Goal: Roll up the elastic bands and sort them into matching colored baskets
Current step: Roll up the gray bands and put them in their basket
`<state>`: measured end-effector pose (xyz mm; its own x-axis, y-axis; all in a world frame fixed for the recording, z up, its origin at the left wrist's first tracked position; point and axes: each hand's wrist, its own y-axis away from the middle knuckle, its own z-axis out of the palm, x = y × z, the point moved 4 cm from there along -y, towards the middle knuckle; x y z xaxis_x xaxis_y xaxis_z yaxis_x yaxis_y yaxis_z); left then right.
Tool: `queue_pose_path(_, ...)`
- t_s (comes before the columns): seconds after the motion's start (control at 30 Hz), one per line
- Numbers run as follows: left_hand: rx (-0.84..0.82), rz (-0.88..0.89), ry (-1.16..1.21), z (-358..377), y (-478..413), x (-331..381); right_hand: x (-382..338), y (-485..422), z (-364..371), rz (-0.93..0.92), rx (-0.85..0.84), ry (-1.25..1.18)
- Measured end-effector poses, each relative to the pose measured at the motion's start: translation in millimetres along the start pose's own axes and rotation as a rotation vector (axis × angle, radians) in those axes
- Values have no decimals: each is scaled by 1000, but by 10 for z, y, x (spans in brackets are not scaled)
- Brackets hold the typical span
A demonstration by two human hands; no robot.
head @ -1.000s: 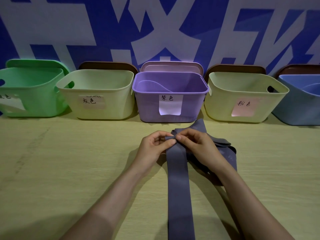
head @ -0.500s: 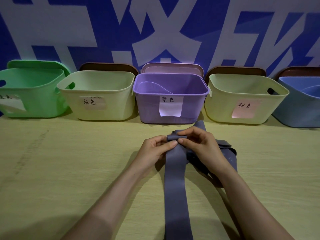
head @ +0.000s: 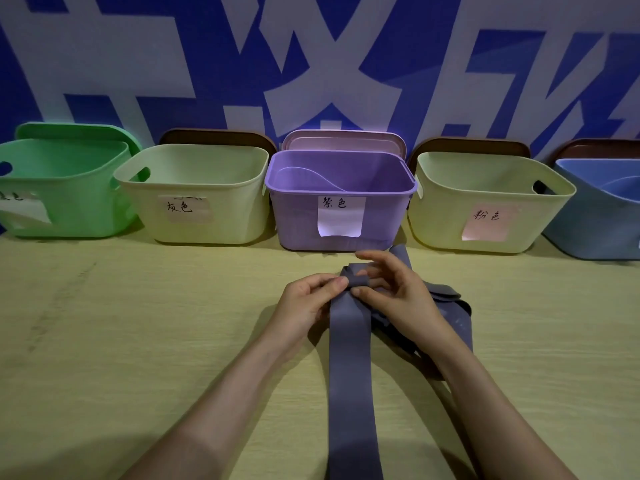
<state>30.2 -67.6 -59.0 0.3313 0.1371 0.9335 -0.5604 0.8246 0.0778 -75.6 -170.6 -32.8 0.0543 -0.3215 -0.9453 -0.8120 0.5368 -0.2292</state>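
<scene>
A long grey-purple elastic band point(head: 349, 368) lies flat on the wooden table, running from the bottom edge up to my hands. Its far end is folded into a small roll point(head: 353, 277). My left hand point(head: 304, 303) pinches the roll's left side with thumb and fingers. My right hand point(head: 394, 292) holds the right side, thumb under and fingers curled over the top. More of the same band, or another one, lies bunched under my right hand point(head: 450, 299). The purple basket point(head: 408, 188) stands straight behind the roll.
Five baskets line the back wall: green point(head: 69, 202), cream with a handwritten label point(head: 242, 216), purple, cream with a pink label point(head: 433, 209), and blue point(head: 595, 230). Lids stand behind them. Bare table point(head: 121, 341) spreads left of my arms.
My fingers have turned the band's end over further, so the roll is a little thicker. My right hand's fingers now reach over the top of the roll.
</scene>
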Motion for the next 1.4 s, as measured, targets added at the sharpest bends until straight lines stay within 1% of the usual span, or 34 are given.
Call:
queue_pose_path(0.13, 21, -2, 53, 12, -3, -1, 33, -11, 23, 73, -55, 14)
queue_pose_path(0.23, 26, -22, 84, -24, -10, 12, 10, 10, 22, 113, -98, -151)
queue_pose_path(0.3, 49, -27, 73, -50, -20, 19, 3, 17, 28, 128, -104, -183)
queue_pose_path(0.47, 67, -7, 36, -63, -16, 18, 37, -8, 2, 122, -43, -159)
queue_pose_path(0.6, 69, 32, -25, -98, -2, 55, 38, -8, 7, 102, -35, -124)
queue_pose_path(0.8, 61, 76, -109, -55, 23, 58, 60, 1, 40, 112, -60, 62)
queue_pose_path(0.87, 61, 80, -120, -52, 20, 52, 72, -1, 44, 110, -47, 77)
queue_pose_path(0.97, 66, 25, -147, -63, 7, 15, 68, -6, 26, 95, -5, -1)
queue_pose_path(1.1, 10, -72, -160, -28, 23, -26, 65, -4, -2, 78, 1, -43)
queue_pose_path(1.4, 18, -95, -140, -42, 16, -26, 36, 16, -11, 5, -14, -35)
